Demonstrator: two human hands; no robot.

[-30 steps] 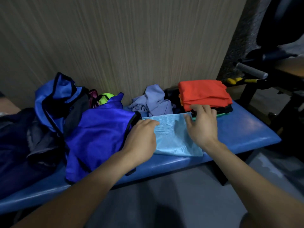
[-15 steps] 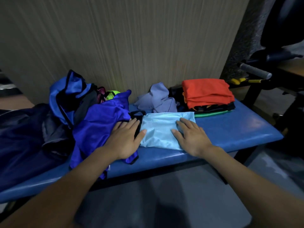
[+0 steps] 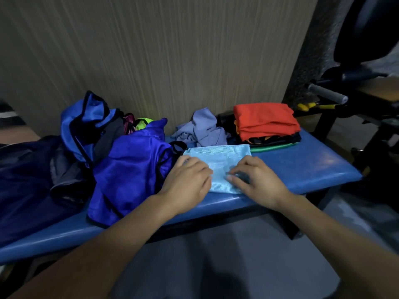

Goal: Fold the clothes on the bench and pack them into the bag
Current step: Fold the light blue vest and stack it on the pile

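Both hands, left (image 3: 185, 180) and right (image 3: 257, 182), fingers curled, pinch the light-blue cloth (image 3: 218, 156) on the counter (image 3: 302, 165). Thin, limp, likely slippery; take it by the near edge.

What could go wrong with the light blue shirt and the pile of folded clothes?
The light blue shirt lies near the bench's front edge, so it might slip off when both hands lift it. The folded stack sits close beside it; a bump could perhaps topple it.

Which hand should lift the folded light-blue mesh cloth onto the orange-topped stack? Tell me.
Probably right. The right hand rests on the folded light-blue mesh cloth nearer the orange-topped stack; the left hand is farther.
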